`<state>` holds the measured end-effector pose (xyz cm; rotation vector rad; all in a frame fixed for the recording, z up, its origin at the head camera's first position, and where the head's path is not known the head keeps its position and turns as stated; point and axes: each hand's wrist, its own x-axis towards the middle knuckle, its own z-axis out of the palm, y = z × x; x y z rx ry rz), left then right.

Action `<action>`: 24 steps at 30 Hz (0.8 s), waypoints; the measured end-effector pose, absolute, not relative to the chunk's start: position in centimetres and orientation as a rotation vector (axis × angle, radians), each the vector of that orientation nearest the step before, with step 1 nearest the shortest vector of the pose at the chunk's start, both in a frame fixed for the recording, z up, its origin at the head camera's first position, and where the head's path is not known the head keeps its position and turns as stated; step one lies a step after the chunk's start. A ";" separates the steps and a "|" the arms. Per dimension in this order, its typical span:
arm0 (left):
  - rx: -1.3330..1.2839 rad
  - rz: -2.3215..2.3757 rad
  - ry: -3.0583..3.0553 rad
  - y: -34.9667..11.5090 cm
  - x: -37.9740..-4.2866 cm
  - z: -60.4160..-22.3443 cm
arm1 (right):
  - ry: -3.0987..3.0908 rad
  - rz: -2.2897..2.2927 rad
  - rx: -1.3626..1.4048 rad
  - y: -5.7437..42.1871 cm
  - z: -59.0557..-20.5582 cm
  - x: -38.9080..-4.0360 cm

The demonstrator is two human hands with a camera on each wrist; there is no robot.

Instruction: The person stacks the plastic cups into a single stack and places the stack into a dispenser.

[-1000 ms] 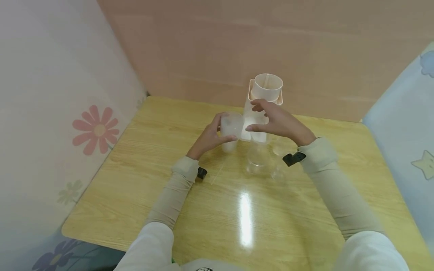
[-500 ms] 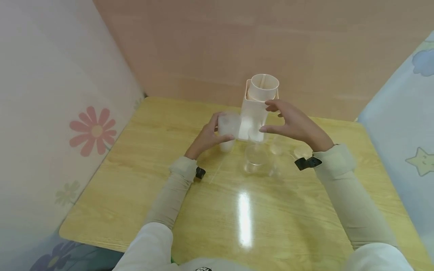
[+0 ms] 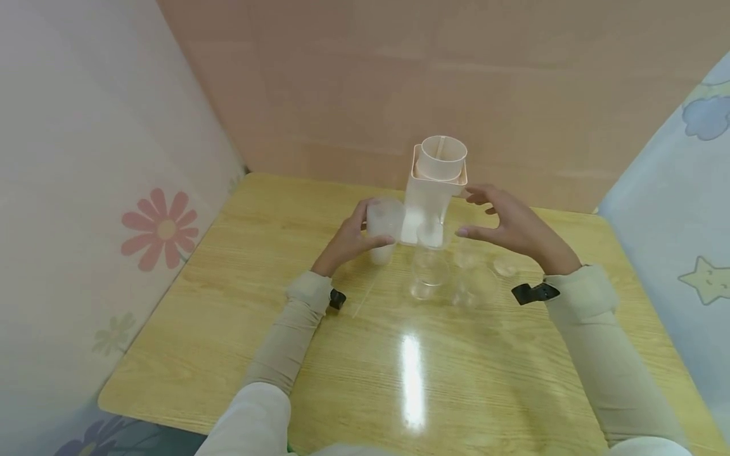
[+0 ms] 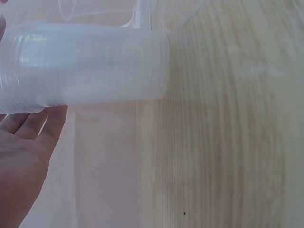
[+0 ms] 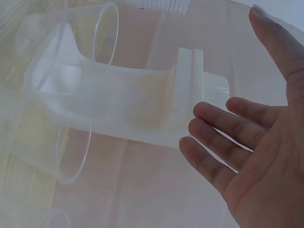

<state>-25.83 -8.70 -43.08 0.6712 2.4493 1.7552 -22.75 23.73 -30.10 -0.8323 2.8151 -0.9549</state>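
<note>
My left hand (image 3: 350,240) grips a stack of nested clear plastic cups (image 3: 384,218), thumb on the near side and fingers behind. In the left wrist view the ribbed rims of the stack (image 4: 85,66) lie by the fingers, and its base end is close over the table. Just right of it stands a tall white dispenser (image 3: 419,206) with a round tube (image 3: 441,161) at its top. My right hand (image 3: 516,225) hovers right of the dispenser, holding nothing, thumb and fingers spread apart. A clear cup (image 5: 104,35) stands at the dispenser's foot.
Several clear cups, one a cup (image 3: 430,269) in front of the dispenser, stand on the wooden table (image 3: 239,316). A round clear piece (image 3: 505,266) lies to their right. A thin pale stick (image 3: 367,294) lies near the left wrist. Walls border the table behind and at both sides.
My right hand has moved right, away from the dispenser's front, uncovering the round clear piece on the table. The left hand keeps its grip on the cup stack.
</note>
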 end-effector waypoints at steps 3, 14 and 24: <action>0.661 1.764 2.435 -8.7 -25.8 -43.1 | 2.822 -0.964 -0.828 24.1 -30.4 -22.5; 0.695 1.763 2.462 -8.5 -25.6 -43.2 | 2.839 -0.983 -0.809 24.9 -31.0 -21.7; 0.732 1.782 2.457 -8.7 -25.6 -43.0 | 2.850 -1.012 -0.762 25.7 -31.7 -20.8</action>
